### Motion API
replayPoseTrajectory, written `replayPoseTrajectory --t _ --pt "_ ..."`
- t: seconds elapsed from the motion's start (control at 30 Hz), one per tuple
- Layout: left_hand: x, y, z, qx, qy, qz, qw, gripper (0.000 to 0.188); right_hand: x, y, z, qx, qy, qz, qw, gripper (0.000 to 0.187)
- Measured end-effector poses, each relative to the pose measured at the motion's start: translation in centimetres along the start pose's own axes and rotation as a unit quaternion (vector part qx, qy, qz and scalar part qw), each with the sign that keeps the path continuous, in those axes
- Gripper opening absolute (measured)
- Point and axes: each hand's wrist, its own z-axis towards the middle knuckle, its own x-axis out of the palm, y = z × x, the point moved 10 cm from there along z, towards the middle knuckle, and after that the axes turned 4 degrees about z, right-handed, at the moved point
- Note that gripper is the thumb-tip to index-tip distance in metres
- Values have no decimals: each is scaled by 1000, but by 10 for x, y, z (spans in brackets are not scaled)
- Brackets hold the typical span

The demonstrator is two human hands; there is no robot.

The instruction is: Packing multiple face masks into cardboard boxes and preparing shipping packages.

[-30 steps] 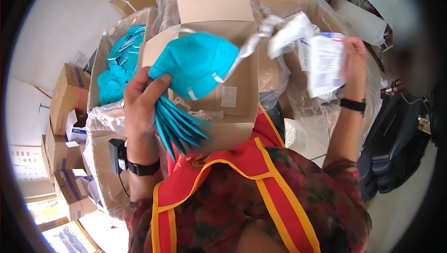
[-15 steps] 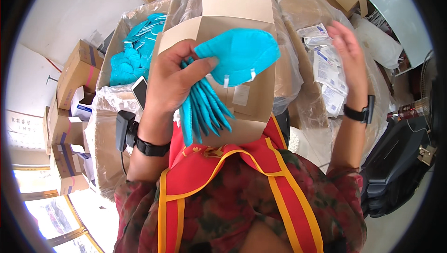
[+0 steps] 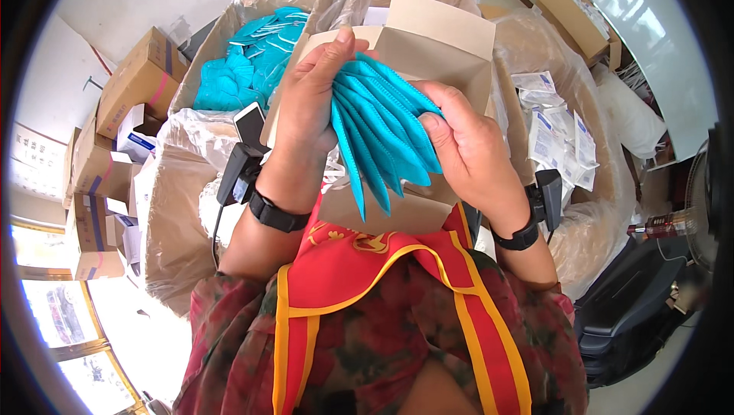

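A fanned bunch of folded teal face masks (image 3: 380, 121) hangs between my two hands, above a cardboard box. My left hand (image 3: 310, 94) is closed round the bunch at its left end, thumb pointing up. At the other end, my right hand (image 3: 470, 144) pinches the edges of the masks between thumb and fingers. The open cardboard box (image 3: 436, 30) lies right behind and below the masks, its flaps folded out. More teal masks (image 3: 248, 63) lie piled in a plastic-lined carton at the far left. White sealed packets (image 3: 562, 136) fill part of a lined carton on the right.
A phone (image 3: 249, 123) rests on the plastic liner beside my left wrist. Brown cartons (image 3: 141, 71) are stacked by the left wall. A fan (image 3: 699, 209) and a black seat-like object (image 3: 627, 316) stand at the right. Another carton (image 3: 569, 17) is at the back right.
My right hand has come in from over the packets and taken hold of the masks' right side. The single mask held out flat is now with the bunch, which has risen.
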Motion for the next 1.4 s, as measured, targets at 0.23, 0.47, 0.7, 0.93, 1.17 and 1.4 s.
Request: replayPoseTrajectory --t 0.23,0.47,0.7,0.93,1.17,1.4 --pt "-4 -3 16 18 -3 -16 1000 24 8 17 5 -50 24 12 998 60" --pt "-3 9 22 35 -74 -45 996 29 15 9 20 -25 28 -108 993 83" --pt "16 17 -57 -17 80 143 986 63 -10 -27 -16 165 149 251 942 72" --pt "19 38 -114 -114 250 265 924 83 37 -23 -98 241 177 285 911 87" --pt "35 8 -78 -50 171 177 968 99 -16 -8 -25 121 82 99 984 73" --pt "75 -31 -59 -2 268 79 960 87 -48 47 52 -69 121 94 986 69"
